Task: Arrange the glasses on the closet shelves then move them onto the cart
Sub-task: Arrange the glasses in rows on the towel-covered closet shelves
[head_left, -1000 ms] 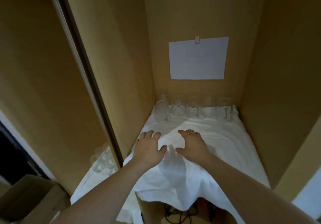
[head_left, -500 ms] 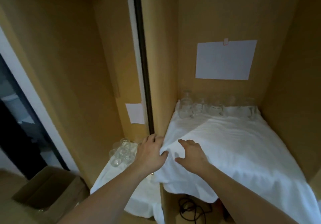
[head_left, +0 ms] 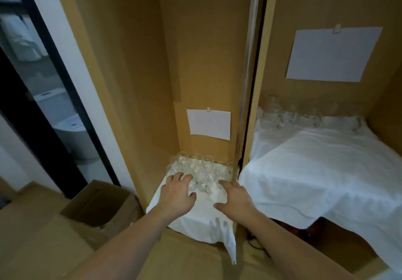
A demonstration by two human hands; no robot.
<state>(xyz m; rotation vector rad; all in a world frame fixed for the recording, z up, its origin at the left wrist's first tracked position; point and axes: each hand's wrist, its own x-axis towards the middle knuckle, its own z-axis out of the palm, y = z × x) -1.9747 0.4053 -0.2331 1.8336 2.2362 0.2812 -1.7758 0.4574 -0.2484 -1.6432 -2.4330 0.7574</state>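
Several clear glasses [head_left: 201,168] stand bunched together on a white cloth [head_left: 202,216] on the low left closet shelf. My left hand [head_left: 177,192] reaches over that cloth with spread fingers, its fingertips at the nearest glasses. My right hand [head_left: 235,199] lies beside it, fingers extended toward the same cluster, holding nothing. A row of clear glasses [head_left: 309,114] lines the back of the higher right shelf, on a second white cloth [head_left: 315,171]. Whether my fingers touch glass is blurred.
A vertical divider with a dark door track [head_left: 243,105] separates the two compartments. White paper sheets [head_left: 208,124] [head_left: 332,53] hang on the back walls. An open cardboard box [head_left: 97,203] sits on the floor at left. Black cables [head_left: 254,240] lie under the right shelf.
Both hands have moved left, off the right shelf's cloth and down to the glass cluster on the low left shelf. My view has swung left with them.
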